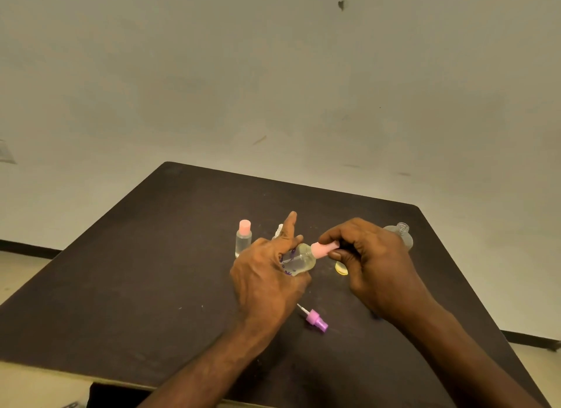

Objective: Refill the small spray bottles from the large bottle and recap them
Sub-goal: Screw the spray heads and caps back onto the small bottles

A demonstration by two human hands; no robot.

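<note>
Hands meet mid-bench: left hand (267, 271) grips a small spray bottle (299, 259) tilted, right hand (368, 255) pinches its pink cap (326, 249), seemingly recapping; next likely twisting it snug

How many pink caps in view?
2: one on the upright small bottle behind the left hand; one on the tilted bottle it holds, gripped by the right hand. Others may be hidden.

Three small bottles (243, 240); one large bottle (401, 234); one loose sprayer (315, 319).
</note>
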